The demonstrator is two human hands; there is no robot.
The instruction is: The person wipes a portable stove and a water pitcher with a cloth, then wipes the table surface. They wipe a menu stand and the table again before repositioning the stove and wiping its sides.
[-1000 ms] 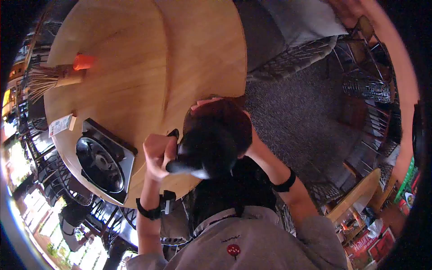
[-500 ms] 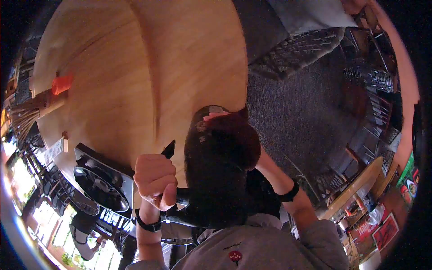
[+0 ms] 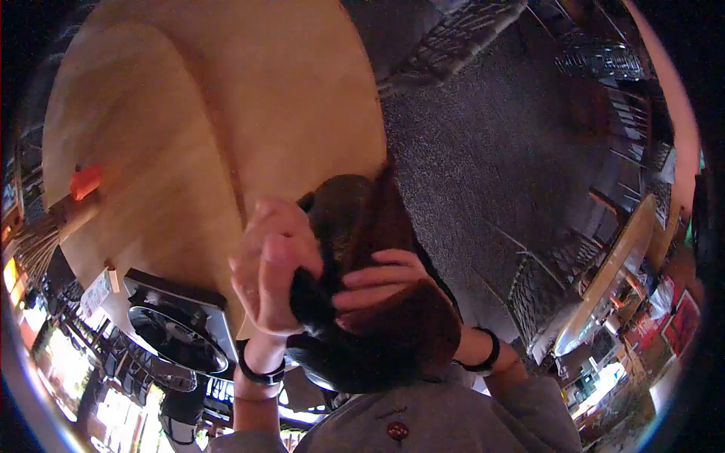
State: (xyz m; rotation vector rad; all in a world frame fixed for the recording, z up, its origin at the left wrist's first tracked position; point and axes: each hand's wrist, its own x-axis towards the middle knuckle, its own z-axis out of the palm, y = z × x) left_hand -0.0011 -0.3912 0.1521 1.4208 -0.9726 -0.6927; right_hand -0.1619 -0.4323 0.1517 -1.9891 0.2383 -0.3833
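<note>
Black vessel (image 3: 341, 204) sits at lower centre of the frame, in front of the person's grey shirt (image 3: 423, 423), near the edge of the wooden table (image 3: 294, 98). Left hand (image 3: 276, 264): raised beside the vessel, on its left side in the frame, forearm nearly upright from the bottom edge, wrist below the knuckles. Fingers bent and partly spread around a dark part of the vessel; blur, so tightness of grip cannot be told. Right hand (image 3: 385, 283): comes in from the lower right, wrist bent inward, fingers together and nearly straight, pointing left. They lie against dark red cloth (image 3: 419, 321), which also rises above them along the vessel. Thumb hidden; cannot tell whether the hand is closed on the cloth. Black bands on both wrists. Portable stove (image 3: 177, 332) at lower left, on the table.
</note>
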